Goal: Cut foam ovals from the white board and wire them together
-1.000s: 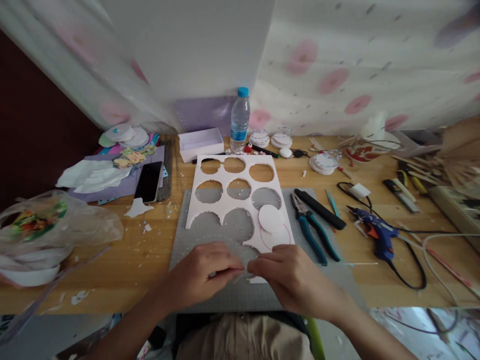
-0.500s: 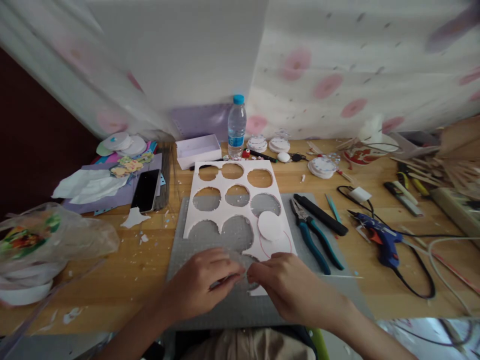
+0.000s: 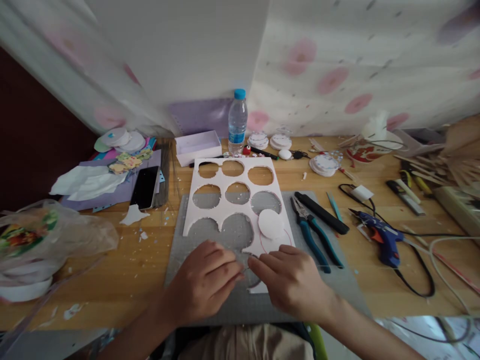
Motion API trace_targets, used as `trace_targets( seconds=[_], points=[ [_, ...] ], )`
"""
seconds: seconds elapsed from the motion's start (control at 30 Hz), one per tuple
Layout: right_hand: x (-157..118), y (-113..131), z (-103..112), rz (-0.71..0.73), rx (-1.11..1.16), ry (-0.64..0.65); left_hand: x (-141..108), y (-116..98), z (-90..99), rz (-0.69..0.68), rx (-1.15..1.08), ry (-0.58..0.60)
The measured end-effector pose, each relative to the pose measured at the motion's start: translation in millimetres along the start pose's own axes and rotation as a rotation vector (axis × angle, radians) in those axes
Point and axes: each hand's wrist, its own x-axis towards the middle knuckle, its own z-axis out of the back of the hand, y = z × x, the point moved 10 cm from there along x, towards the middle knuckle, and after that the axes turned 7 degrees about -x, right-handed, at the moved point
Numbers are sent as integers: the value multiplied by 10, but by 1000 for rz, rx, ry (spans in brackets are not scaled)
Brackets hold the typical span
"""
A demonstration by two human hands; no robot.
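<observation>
My left hand [image 3: 208, 281] and my right hand [image 3: 290, 279] face each other, fingertips a small gap apart, over the near side of a white foam board [image 3: 235, 212]. Both have their fingers drawn together in a pinch; anything between them is too small or hidden to name. Several round holes are cut through the board, and its lower left part is gone. On the board's right side lies a loose white disc [image 3: 270, 223], partly over a red drawn circle. Beneath is a grey cutting mat [image 3: 180, 250].
Right of the board lie teal-handled pliers [image 3: 318, 242], a black bar-shaped tool [image 3: 321, 214] and a blue glue gun [image 3: 384, 237]. Behind stand a water bottle [image 3: 237, 122] and a white box [image 3: 198, 148]. At left are a phone [image 3: 144, 187] and a plastic bag [image 3: 86, 232].
My hands stay over the board's near edge; the left has turned slightly and the right has lifted a little. The camera view has shifted slightly. The board and disc look unmoved.
</observation>
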Motion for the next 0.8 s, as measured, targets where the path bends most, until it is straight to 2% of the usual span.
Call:
trace_targets(
  seconds=[0.07, 0.13, 0.17, 0.23, 0.3, 0.33, 0.4, 0.43, 0.5, 0.53, 0.6, 0.67, 0.73, 0.8],
  points=[
    [-2, 31, 43, 36, -70, -51, 2, 38, 8, 66, -82, -34],
    [-9, 70, 80, 82, -131, -95, -3, 143, -9, 196, -213, -56],
    [-15, 92, 93, 109, -161, -112, -18, 239, -37, 303, -292, -59],
    [-28, 140, 109, 172, -214, -135, -110, 503, -167, 601, -488, -29],
    [-43, 201, 114, 254, -251, -149, -302, 735, -409, 959, -742, 68],
    [-49, 233, 115, 299, -258, -152, -409, 784, -549, 1124, -879, 147],
    [-51, 272, 107, 365, -253, -144, -566, 766, -755, 1356, -1109, 313],
    [-41, 266, 95, 372, -241, -128, -600, 745, -799, 1410, -1171, 375],
    [-9, 203, 61, 330, -208, -82, -566, 754, -779, 1377, -1158, 407],
    [4, 155, 44, 290, -190, -61, -504, 781, -718, 1299, -1098, 365],
    [15, 63, 22, 206, -158, -36, -346, 801, -513, 1078, -896, 231],
    [12, -6, 11, 132, -131, -15, -219, 715, -284, 837, -625, 132],
    [17, -51, -15, 70, -88, 45, -124, 540, -123, 594, -344, 100],
    [35, -104, -75, -5, 29, 169, -54, 342, -28, 361, -100, 86]
  ],
)
